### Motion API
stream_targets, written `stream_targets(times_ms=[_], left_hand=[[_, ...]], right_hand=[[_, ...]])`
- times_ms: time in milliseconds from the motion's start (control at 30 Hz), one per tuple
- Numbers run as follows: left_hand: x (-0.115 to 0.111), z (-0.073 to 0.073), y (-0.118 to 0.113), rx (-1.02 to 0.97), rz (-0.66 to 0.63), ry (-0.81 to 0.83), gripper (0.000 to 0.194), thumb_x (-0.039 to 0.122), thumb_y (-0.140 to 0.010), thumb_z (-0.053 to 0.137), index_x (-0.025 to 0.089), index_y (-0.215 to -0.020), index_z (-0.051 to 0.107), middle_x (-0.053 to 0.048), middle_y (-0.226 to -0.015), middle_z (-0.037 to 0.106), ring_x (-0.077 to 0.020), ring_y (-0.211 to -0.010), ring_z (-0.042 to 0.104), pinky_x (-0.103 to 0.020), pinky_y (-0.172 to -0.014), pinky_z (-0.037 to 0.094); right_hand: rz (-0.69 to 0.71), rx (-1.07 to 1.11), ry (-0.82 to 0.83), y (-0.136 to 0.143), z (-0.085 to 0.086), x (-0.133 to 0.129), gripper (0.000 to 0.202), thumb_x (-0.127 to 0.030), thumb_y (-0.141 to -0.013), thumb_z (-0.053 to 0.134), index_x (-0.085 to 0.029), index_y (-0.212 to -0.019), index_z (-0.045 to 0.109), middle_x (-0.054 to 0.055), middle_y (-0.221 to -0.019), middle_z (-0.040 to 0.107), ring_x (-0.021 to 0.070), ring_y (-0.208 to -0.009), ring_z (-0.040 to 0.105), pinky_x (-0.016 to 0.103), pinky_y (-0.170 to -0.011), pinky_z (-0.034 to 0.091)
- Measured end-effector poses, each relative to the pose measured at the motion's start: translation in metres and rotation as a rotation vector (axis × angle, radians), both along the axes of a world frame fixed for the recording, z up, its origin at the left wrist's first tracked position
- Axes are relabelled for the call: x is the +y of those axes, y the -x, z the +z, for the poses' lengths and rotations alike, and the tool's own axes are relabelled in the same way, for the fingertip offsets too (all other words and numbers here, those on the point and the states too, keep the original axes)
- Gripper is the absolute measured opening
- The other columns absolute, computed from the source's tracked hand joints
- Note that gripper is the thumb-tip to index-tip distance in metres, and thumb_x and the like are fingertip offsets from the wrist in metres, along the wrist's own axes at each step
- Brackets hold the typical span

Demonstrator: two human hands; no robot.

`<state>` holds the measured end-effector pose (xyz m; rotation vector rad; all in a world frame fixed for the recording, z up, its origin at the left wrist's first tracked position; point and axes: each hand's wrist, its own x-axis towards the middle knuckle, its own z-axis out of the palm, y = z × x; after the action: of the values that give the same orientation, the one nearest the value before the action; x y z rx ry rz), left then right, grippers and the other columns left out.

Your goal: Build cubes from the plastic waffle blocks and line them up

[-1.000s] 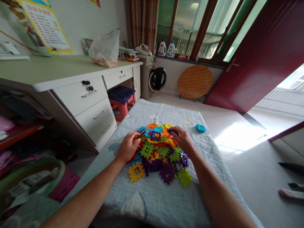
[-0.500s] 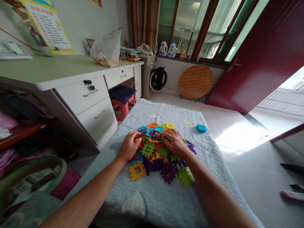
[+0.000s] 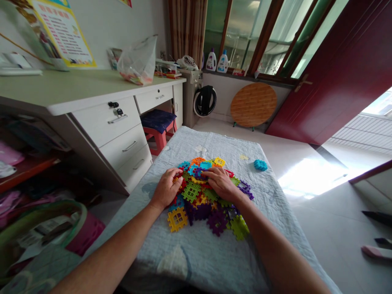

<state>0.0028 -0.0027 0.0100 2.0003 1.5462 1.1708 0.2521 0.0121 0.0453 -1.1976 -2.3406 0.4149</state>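
Observation:
A heap of colourful plastic interlocking blocks lies on the cloth-covered table. My left hand (image 3: 166,188) is at the heap's left side, thumb and fingers around a red interlocking block (image 3: 177,177). My right hand (image 3: 221,182) lies over the heap's upper right, its fingers stretched out and touching the blocks near a purple piece (image 3: 198,173). Between the hands sits a green block (image 3: 191,192). Nearer to me are a yellow window-shaped block (image 3: 177,219), a dark purple block (image 3: 217,222) and a lime block (image 3: 239,228). Palms and fingers hide part of the heap.
A blue toothed piece (image 3: 260,165) lies apart on the table's right side, on the pale blue cloth (image 3: 171,261). Left of the table stand a desk with drawers (image 3: 122,126) and a red stool (image 3: 159,141). A round wooden board (image 3: 253,105) leans by the far wall.
My right hand has slid slightly left over the heap, uncovering a red piece behind it. My left hand stays in place.

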Motion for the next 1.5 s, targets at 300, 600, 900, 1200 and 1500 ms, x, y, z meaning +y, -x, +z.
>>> stream_targets(times_ms=[300,600,900,1200,1500], left_hand=[[0.000,0.000,0.000,0.007,-0.008,0.010,0.029,0.035,-0.088,0.045,0.017,-0.107,0.060,-0.009,-0.115,0.060,-0.0241,-0.112,0.055,-0.043,-0.103,0.042],[0.000,-0.001,0.000,0.013,-0.008,-0.008,0.028,0.033,-0.088,0.045,0.018,-0.106,0.060,-0.009,-0.114,0.061,-0.0235,-0.112,0.055,-0.042,-0.104,0.042],[0.001,-0.002,0.001,0.015,-0.008,-0.017,0.028,0.033,-0.088,0.046,0.018,-0.106,0.060,-0.009,-0.114,0.060,-0.0235,-0.112,0.055,-0.042,-0.104,0.042],[0.001,-0.003,0.001,0.012,-0.001,-0.014,0.028,0.032,-0.088,0.046,0.018,-0.107,0.060,-0.009,-0.114,0.061,-0.0234,-0.112,0.055,-0.042,-0.104,0.042],[0.001,-0.002,0.000,0.015,0.009,-0.024,0.027,0.032,-0.087,0.046,0.018,-0.105,0.061,-0.008,-0.112,0.062,-0.0235,-0.110,0.057,-0.042,-0.102,0.044]], right_hand=[[-0.066,0.325,-0.087,-0.010,0.002,0.005,0.016,-0.023,-0.085,0.054,-0.021,-0.095,0.067,0.007,-0.099,0.061,0.0192,-0.090,0.058,0.035,-0.083,0.046],[-0.283,0.611,0.249,-0.026,-0.010,0.016,0.012,-0.025,-0.074,0.056,-0.020,-0.084,0.057,-0.006,-0.058,0.048,0.0095,-0.052,0.043,0.022,-0.050,0.035],[-0.365,0.693,0.359,-0.033,0.001,0.015,0.016,-0.030,-0.071,0.058,-0.019,-0.083,0.056,-0.007,-0.055,0.048,0.0086,-0.046,0.043,0.021,-0.046,0.032],[-0.418,0.034,0.152,-0.037,0.001,0.013,0.010,-0.025,-0.072,0.054,-0.019,-0.076,0.062,-0.001,-0.064,0.056,0.0136,-0.060,0.050,0.026,-0.059,0.037],[-0.122,0.003,0.164,-0.031,-0.002,0.010,0.058,-0.024,-0.072,0.047,-0.017,-0.130,0.052,0.013,-0.133,0.052,0.0293,-0.127,0.040,0.050,-0.108,0.025]])
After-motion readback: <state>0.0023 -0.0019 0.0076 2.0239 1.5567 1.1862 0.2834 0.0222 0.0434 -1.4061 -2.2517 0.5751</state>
